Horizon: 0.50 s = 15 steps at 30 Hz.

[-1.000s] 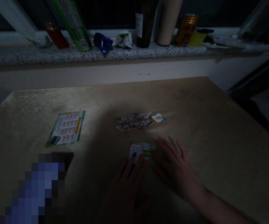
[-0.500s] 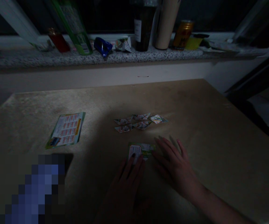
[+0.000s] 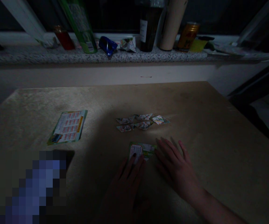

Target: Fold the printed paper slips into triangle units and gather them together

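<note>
A small printed sheet of paper (image 3: pixel 136 150) in green and white lies on the table in front of me. My left hand (image 3: pixel 127 183) rests on its near edge with the fingers stretched out, in deep shadow. At the sheet's right end is my right hand (image 3: pixel 176 165), fingers spread, the fingertips at or beside the paper's edge; nothing shows in its grasp. Beyond the sheet sit several small folded paper boats (image 3: pixel 143 125) in two rows. A flatter folded paper diamond (image 3: pixel 160 120) lies at their right end.
To the left lies a stack of printed leaflets (image 3: pixel 70 127). A pixelated bluish patch (image 3: pixel 40 186) covers the lower left. Along the granite sill (image 3: pixel 125 56) stand a green bottle (image 3: pixel 85 37), a red bottle (image 3: pixel 64 39), a dark cup (image 3: pixel 148 31), a beige cylinder (image 3: pixel 172 28) and a gold can (image 3: pixel 187 37).
The view has shifted slightly, so everything sits a little further right. Both hands keep nearly the same pose around the paper.
</note>
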### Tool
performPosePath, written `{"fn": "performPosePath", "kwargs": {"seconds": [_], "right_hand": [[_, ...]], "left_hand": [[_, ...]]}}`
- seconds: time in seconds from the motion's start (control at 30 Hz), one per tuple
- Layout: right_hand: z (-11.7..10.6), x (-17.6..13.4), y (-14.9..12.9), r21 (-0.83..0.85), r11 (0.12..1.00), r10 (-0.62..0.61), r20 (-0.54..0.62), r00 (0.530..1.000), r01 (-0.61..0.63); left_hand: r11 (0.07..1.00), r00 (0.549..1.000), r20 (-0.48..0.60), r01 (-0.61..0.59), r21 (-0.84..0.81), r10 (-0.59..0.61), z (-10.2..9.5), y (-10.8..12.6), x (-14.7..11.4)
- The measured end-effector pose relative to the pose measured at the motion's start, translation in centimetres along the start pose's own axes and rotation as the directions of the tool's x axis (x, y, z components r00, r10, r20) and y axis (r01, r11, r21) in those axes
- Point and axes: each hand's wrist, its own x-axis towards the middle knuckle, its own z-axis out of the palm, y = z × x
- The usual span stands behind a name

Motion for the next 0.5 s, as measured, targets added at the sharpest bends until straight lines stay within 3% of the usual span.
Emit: {"fn": "performPosePath", "kwargs": {"seconds": [0.5], "right_hand": [[-0.06,-0.06,-0.52,-0.016,0.986,-0.165,0.029,0.986,0.165]], "left_hand": [[1.000,1.000,-0.012,-0.022,0.003,0.022,0.13,-0.07,0.02]]}}
